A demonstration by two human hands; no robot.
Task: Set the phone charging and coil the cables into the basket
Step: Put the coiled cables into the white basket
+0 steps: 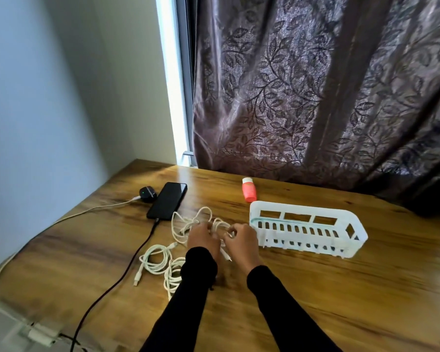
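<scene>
A black phone (pixel 167 200) lies face up on the wooden table (pixel 315 288) with a dark cable (pixel 127 268) plugged into its near end. My left hand (pixel 203 238) and my right hand (pixel 241 240) both hold a partly looped white cable (pixel 188 223) just left of the white slotted basket (pixel 305 231). The basket holds nothing that I can see. Two more white cables lie near my left sleeve: a coiled cable (pixel 154 261) and a bunched cable (pixel 173 275).
A black earbud case (pixel 148 193) with a green light sits left of the phone, fed by a white cable (pixel 87 212) running off the table's left edge to a plug block (pixel 40 335). A small coral bottle (pixel 249 189) lies behind the basket. A patterned curtain (pixel 315 85) hangs at the back.
</scene>
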